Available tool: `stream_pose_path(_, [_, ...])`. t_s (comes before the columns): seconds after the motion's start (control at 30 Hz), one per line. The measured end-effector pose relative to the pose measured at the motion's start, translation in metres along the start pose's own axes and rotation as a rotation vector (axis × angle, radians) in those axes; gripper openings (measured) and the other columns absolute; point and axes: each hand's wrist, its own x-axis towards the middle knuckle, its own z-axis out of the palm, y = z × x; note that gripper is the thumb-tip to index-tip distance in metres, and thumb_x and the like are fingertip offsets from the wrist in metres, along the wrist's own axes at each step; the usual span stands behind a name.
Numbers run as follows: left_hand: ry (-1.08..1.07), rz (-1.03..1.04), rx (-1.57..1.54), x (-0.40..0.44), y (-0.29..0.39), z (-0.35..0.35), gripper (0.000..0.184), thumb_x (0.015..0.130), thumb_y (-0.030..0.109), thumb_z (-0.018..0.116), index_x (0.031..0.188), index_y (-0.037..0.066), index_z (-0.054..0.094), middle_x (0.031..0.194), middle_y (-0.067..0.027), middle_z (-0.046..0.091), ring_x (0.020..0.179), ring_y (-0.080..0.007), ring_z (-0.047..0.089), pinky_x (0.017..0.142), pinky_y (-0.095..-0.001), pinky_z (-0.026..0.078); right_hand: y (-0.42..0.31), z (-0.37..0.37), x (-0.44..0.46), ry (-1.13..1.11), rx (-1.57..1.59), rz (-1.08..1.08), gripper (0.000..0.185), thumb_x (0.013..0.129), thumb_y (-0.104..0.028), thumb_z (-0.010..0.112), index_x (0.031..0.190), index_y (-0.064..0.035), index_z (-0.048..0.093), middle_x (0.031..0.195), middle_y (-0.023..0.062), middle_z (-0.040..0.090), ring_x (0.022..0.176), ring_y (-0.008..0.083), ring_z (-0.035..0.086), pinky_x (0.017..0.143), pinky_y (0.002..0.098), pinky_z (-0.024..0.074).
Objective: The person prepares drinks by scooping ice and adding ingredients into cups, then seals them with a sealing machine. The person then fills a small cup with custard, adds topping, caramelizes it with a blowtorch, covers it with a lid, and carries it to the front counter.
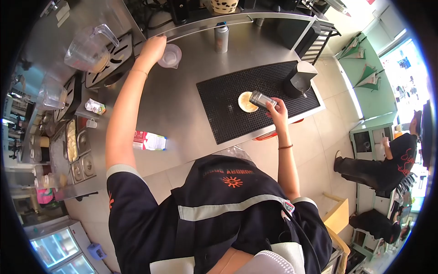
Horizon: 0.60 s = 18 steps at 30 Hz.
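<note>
My right hand [278, 111] grips a small cylindrical shaker [262, 100], tipped sideways with its end over a round cup [247, 102] whose top is covered in a pale, creamy layer. That cup stands on a black rubber bar mat [219, 109]. Stretched far to the left, my left hand [154, 48] is closed at the metal rail [187, 33] along the counter's back. Whatever its fingers hold is hidden. Just right of it sits a clear plastic measuring cup [170, 56].
A grey bottle [221, 39] stands by the rail, and a black dispenser [301, 78] at the mat's right end. Cartons [150, 140] lie on the steel counter. Blender jugs [90, 49] stand left. A co-worker [388, 160] is off to the right.
</note>
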Motion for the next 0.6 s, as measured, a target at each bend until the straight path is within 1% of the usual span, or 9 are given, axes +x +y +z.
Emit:
stream_pose_path(0.07, [0.023,0.012,-0.043,0.004,-0.006,0.003,0.019,0.08,0.002,0.043,0.093,-0.007,0.054,0.089,-0.0258,0.059,0.086,-0.0381,0.059,0.074,-0.0438,0.048,-0.001,0.0,-0.004,-0.028,0.201,-0.003,0.037,0.08,-0.021,0.066,0.107,-0.0034,0.049,0.082,0.0042,0.059,0.061,0.0056,0.053,0.049,0.0172,0.0434])
stream_pose_path(0.13, [0.097,0.061,-0.045,-0.001,-0.003,0.003,0.02,0.081,0.0,0.042,0.098,-0.008,0.05,0.097,-0.0287,0.055,0.089,-0.0395,0.057,0.076,-0.0434,0.048,0.0,-0.004,-0.012,-0.031,0.169,0.026,0.037,0.079,-0.021,0.066,0.107,-0.0033,0.049,0.08,0.0042,0.059,0.06,0.0062,0.053,0.049,0.0177,0.0435])
stream_pose_path(0.17, [0.0,0.009,-0.082,0.001,-0.003,0.002,0.024,0.08,-0.002,0.042,0.102,-0.009,0.048,0.104,-0.0297,0.05,0.089,-0.0412,0.056,0.078,-0.0431,0.048,-0.001,-0.005,-0.012,-0.037,0.142,0.043,0.037,0.079,-0.021,0.067,0.107,-0.0032,0.05,0.079,0.0043,0.06,0.06,0.0067,0.054,0.049,0.0182,0.0435])
stream_pose_path(0.33, [0.063,-0.11,-0.052,-0.007,0.028,-0.025,0.029,0.079,-0.001,0.043,0.106,-0.008,0.047,0.103,-0.0261,0.05,0.092,-0.0398,0.055,0.078,-0.0421,0.048,-0.004,-0.01,-0.013,-0.04,-0.022,0.077,0.038,0.079,-0.024,0.066,0.107,-0.0018,0.05,0.075,0.0037,0.059,0.058,0.0076,0.053,0.049,0.0191,0.0427])
stream_pose_path(0.37, [0.106,-0.12,-0.004,-0.006,0.035,-0.03,0.031,0.078,0.0,0.044,0.109,-0.008,0.046,0.102,-0.0247,0.051,0.093,-0.0389,0.055,0.078,-0.0419,0.049,-0.005,-0.013,-0.014,-0.027,-0.009,0.092,0.04,0.08,-0.028,0.064,0.105,-0.0009,0.051,0.082,0.008,0.06,0.055,0.0091,0.055,0.05,0.0189,0.0454])
stream_pose_path(0.4, [0.139,-0.138,-0.006,-0.01,0.048,-0.037,0.045,0.072,-0.007,0.046,0.117,-0.005,0.045,0.104,-0.0236,0.05,0.095,-0.0378,0.052,0.082,-0.0403,0.045,-0.005,-0.015,-0.011,-0.027,-0.009,0.09,0.04,0.08,-0.028,0.064,0.105,-0.0009,0.051,0.082,0.008,0.06,0.055,0.0091,0.055,0.05,0.0189,0.0454])
stream_pose_path(0.47, [0.193,-0.055,0.048,-0.013,0.067,-0.048,0.044,0.071,-0.005,0.05,0.115,-0.005,0.046,0.102,-0.0218,0.05,0.094,-0.0349,0.052,0.081,-0.0394,0.046,0.001,-0.02,-0.01,0.038,-0.09,0.075,0.041,0.079,-0.029,0.065,0.106,-0.0008,0.051,0.082,0.0082,0.06,0.055,0.0092,0.055,0.049,0.0188,0.0449])
stream_pose_path(0.5, [0.239,0.004,0.038,-0.016,0.077,-0.05,0.039,0.072,-0.001,0.054,0.11,-0.005,0.049,0.098,-0.0202,0.051,0.09,-0.0337,0.053,0.079,-0.0386,0.046,0.002,-0.022,-0.007,0.066,-0.012,0.078,0.042,0.079,-0.03,0.066,0.106,-0.001,0.051,0.08,0.0077,0.059,0.055,0.0091,0.054,0.049,0.019,0.0451])
stream_pose_path(0.6, [0.015,0.104,-0.05,-0.023,0.107,-0.061,0.019,0.073,0.008,0.062,0.086,-0.003,0.056,0.089,-0.0177,0.052,0.089,-0.0325,0.052,0.077,-0.0399,0.045,0.008,-0.027,0.005,0.07,0.008,0.074,0.041,0.079,-0.03,0.065,0.105,-0.0012,0.051,0.079,0.0071,0.058,0.054,0.0092,0.054,0.05,0.019,0.0453])
